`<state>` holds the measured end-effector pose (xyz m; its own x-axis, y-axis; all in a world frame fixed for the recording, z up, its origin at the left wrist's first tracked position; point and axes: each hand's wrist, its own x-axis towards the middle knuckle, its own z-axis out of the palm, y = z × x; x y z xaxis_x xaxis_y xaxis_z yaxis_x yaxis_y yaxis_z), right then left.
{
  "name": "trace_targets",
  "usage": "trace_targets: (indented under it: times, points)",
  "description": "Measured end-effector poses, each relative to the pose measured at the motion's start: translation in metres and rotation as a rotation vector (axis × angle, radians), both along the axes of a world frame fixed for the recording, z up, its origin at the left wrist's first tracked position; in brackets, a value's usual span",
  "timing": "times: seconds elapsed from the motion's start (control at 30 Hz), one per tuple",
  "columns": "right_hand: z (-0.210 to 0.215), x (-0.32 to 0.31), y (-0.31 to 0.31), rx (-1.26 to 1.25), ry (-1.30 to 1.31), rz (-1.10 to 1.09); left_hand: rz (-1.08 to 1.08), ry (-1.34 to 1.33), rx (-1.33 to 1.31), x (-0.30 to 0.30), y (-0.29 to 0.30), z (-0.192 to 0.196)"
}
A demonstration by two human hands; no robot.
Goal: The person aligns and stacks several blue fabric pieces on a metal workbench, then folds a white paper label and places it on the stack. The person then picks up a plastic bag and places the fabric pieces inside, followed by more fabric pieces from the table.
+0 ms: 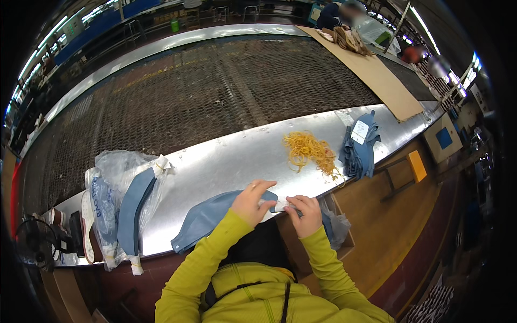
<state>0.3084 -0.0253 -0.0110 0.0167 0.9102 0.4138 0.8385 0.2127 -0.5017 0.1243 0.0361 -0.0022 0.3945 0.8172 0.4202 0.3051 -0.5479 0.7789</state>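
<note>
A flat, curved blue piece of leather-like material (207, 216) lies along the metal table edge in front of me. My left hand (252, 204) rests over its right end, thumb and fingers closed on it. Just to the right, my right hand (305, 213) pinches a small white wrap (281, 203) around the tip of that end. A loose heap of yellow rubber bands (309, 153) lies beyond my right hand. Farther right sits a bundle of blue strips (361, 151) with a white label (360, 132) on top.
At left, a clear plastic bag (126, 159) lies beside a curved blue bundle (133, 212) with white-wrapped ends. Shoe soles (87, 226) and a black fan (36, 242) stand farther left. Beyond stretches a dark mesh bed (215, 91) with a cardboard sheet (371, 78). A person (331, 16) is at the far right.
</note>
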Motion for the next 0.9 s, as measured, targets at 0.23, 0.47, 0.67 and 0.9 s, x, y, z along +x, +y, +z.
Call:
trace_targets:
  times: [0.23,0.47,0.67,0.9]
  points:
    - [0.036,-0.045,0.000,0.017,0.179,0.239,0.273,-0.385,-0.533,-0.074,-0.046,0.013]
    - [0.048,-0.119,0.012,-0.625,0.980,0.425,0.278,-0.701,-0.587,-0.093,-0.081,0.034]
    - [0.051,-0.130,0.017,-0.435,1.008,0.451,0.358,-0.837,-0.822,-0.135,-0.091,0.026]
    - [0.075,-0.153,0.014,0.148,0.414,0.581,0.797,-0.370,-0.076,-0.129,-0.099,0.030]
